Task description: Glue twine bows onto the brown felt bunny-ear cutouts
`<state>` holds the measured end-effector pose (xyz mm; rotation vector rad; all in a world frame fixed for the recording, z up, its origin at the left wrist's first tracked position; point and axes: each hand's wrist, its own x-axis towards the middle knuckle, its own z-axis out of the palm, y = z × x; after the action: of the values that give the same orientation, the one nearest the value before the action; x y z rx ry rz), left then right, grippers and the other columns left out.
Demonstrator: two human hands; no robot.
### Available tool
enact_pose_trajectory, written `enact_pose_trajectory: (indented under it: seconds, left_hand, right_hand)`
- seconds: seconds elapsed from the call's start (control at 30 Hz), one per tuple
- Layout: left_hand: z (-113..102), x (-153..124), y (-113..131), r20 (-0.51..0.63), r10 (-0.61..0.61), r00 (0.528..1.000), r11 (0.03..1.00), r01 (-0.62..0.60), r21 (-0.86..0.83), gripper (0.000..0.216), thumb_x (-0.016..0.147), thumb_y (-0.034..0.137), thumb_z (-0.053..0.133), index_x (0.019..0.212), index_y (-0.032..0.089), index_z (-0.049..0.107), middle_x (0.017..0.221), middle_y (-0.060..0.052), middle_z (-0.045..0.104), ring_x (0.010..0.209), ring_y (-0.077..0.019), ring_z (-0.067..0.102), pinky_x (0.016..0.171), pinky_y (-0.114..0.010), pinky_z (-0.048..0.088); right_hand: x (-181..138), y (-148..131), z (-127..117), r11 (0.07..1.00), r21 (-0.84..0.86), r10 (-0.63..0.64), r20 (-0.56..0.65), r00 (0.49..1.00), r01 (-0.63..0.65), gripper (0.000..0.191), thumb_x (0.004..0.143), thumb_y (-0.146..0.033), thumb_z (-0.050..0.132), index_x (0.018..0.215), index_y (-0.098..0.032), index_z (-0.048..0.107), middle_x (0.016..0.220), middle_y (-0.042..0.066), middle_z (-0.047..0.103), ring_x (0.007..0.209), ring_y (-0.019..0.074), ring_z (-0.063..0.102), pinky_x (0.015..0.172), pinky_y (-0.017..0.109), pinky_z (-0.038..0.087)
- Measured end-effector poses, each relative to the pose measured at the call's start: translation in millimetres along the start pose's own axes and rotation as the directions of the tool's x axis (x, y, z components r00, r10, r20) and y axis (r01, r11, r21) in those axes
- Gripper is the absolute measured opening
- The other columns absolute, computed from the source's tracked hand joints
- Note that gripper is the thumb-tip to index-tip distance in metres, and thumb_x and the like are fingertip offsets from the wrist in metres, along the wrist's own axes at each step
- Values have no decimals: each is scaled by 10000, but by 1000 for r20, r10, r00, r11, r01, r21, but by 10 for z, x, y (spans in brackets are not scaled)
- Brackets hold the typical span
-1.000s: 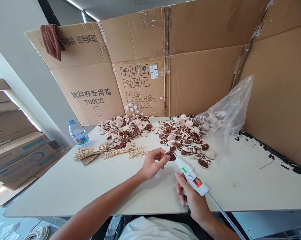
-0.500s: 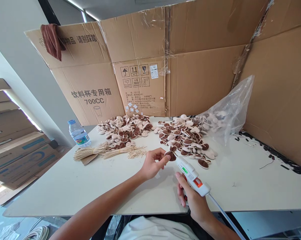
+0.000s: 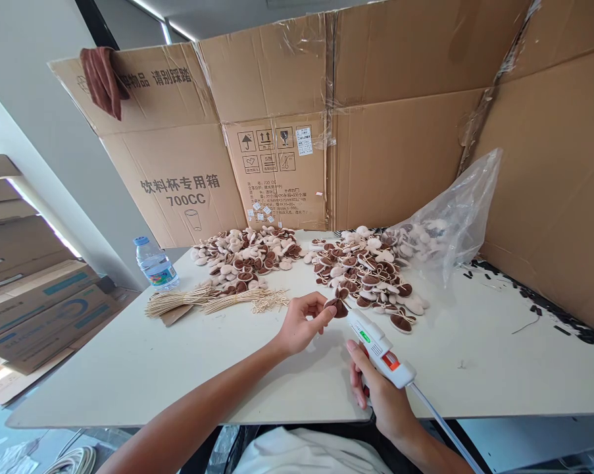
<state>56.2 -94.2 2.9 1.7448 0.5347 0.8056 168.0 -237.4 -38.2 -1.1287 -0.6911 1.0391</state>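
Observation:
My left hand (image 3: pixel 299 324) pinches a small brown mushroom-shaped felt piece (image 3: pixel 337 307) between thumb and fingertips, just above the white table (image 3: pixel 129 368). My right hand (image 3: pixel 375 388) grips a white glue gun (image 3: pixel 379 347) with a green and an orange mark. Its nozzle points up-left and touches the brown piece. A white cord runs from the gun off the table's near edge. Behind the hands lie two heaps of brown and cream pieces, one heap at centre left (image 3: pixel 247 253) and another at centre right (image 3: pixel 370 270).
A bundle of tan strings (image 3: pixel 212 299) lies left of the hands, with a water bottle (image 3: pixel 154 264) beyond it. A clear plastic bag (image 3: pixel 449 217) with more pieces sits at the right. Cardboard walls (image 3: pixel 400 131) ring the table; a brown cloth (image 3: pixel 102 79) hangs on them. Black bits scatter far right.

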Motion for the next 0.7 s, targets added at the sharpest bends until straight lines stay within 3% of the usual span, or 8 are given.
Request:
enact_pose_trajectory:
  seconds: [0.7]
  left_hand:
    - [4, 1, -33, 1, -3, 1000, 1000, 3, 3, 402, 882, 529, 691, 818, 136, 638, 775, -62, 700, 536, -89, 537, 518, -223, 480]
  right_hand:
    - [-4, 10, -3, 1000, -18, -1, 3, 1000, 1, 537, 906, -564, 685, 542, -213, 504, 474, -62, 484, 329, 66, 380, 389, 247, 285]
